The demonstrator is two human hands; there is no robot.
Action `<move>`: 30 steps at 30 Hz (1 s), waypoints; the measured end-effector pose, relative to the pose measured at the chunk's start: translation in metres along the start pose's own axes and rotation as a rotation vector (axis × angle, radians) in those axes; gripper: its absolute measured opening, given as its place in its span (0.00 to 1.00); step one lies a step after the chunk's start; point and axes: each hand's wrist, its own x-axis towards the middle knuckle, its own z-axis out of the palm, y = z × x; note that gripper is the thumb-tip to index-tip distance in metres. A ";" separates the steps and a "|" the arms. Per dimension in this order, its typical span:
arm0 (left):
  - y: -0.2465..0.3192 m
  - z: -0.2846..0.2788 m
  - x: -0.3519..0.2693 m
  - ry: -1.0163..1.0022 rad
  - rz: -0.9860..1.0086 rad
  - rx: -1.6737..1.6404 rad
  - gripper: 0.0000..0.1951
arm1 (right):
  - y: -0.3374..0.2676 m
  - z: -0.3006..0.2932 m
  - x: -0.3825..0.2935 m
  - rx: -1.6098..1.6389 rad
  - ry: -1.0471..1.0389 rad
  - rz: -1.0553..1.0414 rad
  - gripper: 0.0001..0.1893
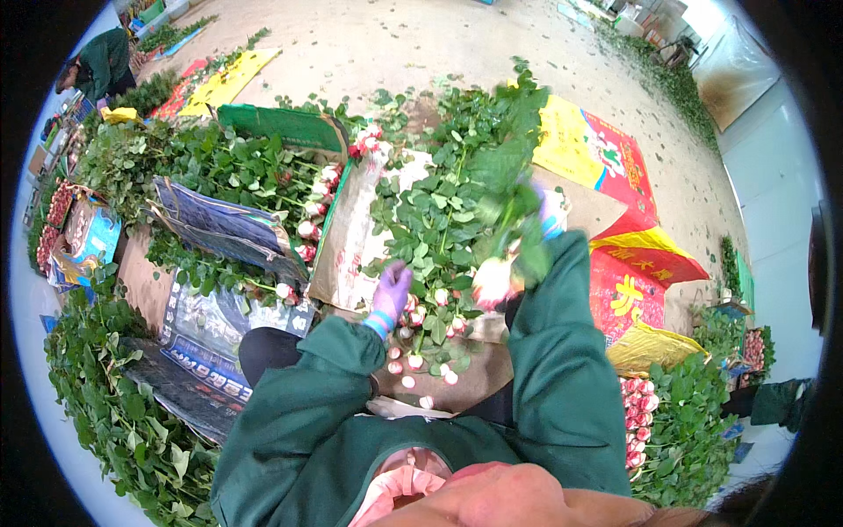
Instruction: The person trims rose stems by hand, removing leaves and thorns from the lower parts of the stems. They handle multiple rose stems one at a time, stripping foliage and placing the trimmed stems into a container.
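My left hand [393, 290], in a purple glove, is beside a heap of leafy roses [448, 217] lying on the floor; its fingers are bent, and whether they touch a stem cannot be told. My right hand [550, 205], gloved in pale purple, is at the heap's right side, partly behind blurred leaves. It grips a rose [495, 282] with a white and pink bloom hanging toward me and leaves extending away. Pink and white rose heads [415, 361] lie near my knees, below the heap.
On the left, roses lie between upright green [283, 125] and dark blue sheets [220, 224]. Red and yellow sacks [632, 290] lie right, above a stacked rose bundle [639, 421]. Another person [105, 66] bends at the far left; a sleeve [777, 403] shows at the right edge.
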 end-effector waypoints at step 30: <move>0.087 -0.039 -0.121 -0.864 -0.666 -0.951 0.21 | -0.018 0.077 -0.141 0.079 0.032 0.729 0.13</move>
